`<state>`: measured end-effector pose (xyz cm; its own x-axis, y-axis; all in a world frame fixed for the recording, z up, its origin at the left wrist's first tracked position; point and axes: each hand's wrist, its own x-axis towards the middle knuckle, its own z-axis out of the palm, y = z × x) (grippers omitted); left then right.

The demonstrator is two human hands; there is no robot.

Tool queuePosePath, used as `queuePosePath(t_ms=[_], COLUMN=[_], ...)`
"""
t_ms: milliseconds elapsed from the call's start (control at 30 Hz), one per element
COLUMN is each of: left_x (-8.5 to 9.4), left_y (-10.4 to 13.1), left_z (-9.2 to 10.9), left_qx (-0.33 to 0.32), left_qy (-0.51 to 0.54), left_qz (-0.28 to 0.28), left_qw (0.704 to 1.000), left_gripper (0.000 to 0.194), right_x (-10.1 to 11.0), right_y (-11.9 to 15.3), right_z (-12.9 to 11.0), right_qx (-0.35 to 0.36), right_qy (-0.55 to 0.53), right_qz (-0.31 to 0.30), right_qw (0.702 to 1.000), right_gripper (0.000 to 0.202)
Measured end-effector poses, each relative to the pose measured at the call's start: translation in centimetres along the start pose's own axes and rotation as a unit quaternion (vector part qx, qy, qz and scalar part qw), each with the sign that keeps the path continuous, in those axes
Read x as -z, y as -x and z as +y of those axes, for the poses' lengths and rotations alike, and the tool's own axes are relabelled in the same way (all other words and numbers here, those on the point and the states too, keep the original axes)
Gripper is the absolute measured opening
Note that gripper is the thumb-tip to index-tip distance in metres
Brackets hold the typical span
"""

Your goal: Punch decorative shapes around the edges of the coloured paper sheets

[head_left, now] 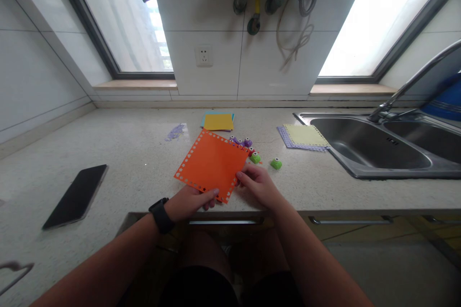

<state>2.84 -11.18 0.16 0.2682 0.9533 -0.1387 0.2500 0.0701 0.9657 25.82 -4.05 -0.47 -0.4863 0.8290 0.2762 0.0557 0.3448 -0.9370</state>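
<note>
An orange sheet with small shapes punched along its edges is held up, tilted, above the counter's front. My left hand grips its lower edge, thumb on top and fingers underneath. At the right edge, my right hand pinches the sheet between thumb and fingers. Just behind the sheet's right corner lie purple punches, partly covered, and a green punch. Another green punch sits apart, further right.
Behind the sheet is a stack topped by yellow paper. Purple scraps lie left of it. Pale yellow punched paper rests on purple sheets beside the sink. A black tablet is at the left.
</note>
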Motion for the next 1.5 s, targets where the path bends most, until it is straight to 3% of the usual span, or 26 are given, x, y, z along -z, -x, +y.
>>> queuePosePath(t_ms=[433,800,1500], left_x=[0.1,0.6,1.1], left_y=[-0.2,0.0,-1.2], left_z=[0.3,0.4,-2.8], left_qx=[-0.002,-0.014,-0.087], left_qy=[0.013,0.017,0.146], left_qz=[-0.006,-0.026,-0.089], left_qw=[1.0,0.999,0.981], left_gripper=[0.04,0.032,0.036], right_x=[0.0,0.0,0.0], right_y=[0.0,0.0,-0.1], right_z=[0.5,0.4,0.7], right_qx=[0.008,0.005,0.009], right_qy=[-0.027,-0.013,-0.021], right_qz=[-0.006,0.006,0.028], right_qw=[1.0,1.0,0.999], right_gripper=[0.029,0.029,0.027])
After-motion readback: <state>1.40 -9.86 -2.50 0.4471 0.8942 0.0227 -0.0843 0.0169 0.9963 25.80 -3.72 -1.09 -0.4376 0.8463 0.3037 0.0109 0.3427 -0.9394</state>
